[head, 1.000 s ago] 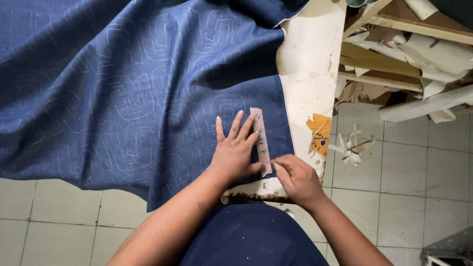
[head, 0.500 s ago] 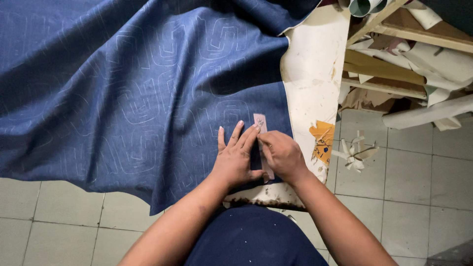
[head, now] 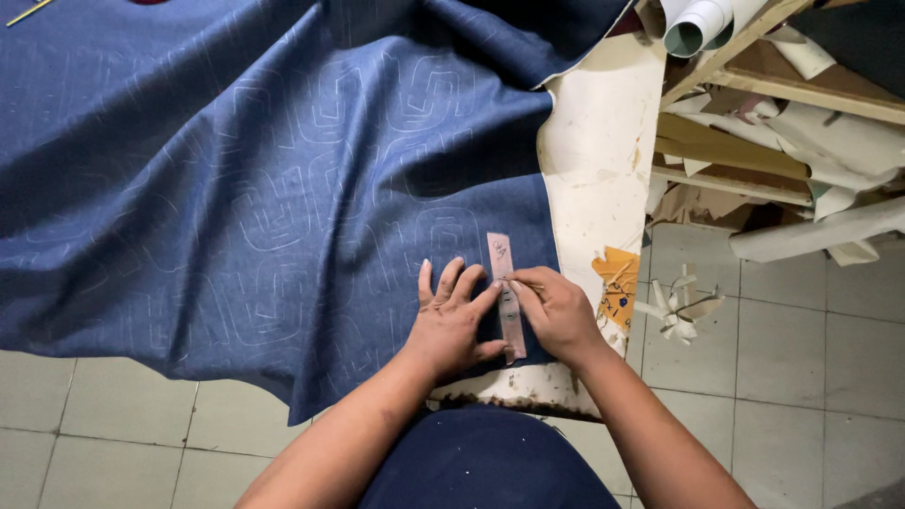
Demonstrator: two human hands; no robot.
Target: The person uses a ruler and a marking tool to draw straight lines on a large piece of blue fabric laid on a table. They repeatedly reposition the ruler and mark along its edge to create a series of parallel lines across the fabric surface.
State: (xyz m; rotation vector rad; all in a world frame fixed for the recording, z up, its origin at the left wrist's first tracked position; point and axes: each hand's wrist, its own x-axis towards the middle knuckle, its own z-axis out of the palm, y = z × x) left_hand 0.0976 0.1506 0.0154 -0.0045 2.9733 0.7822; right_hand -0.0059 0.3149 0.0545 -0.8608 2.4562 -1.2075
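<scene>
Pattern strip (head: 507,300) lies lengthwise on blue fabric (head: 245,188) between my hands — left hand (head: 451,320) pressing flat, fingers spread; right hand (head: 556,316) pinching a thin marker at its edge.

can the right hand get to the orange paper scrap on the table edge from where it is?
Probably yes. The right hand sits at the pink strip, with only bare table between it and the orange scrap just to its right.
</scene>
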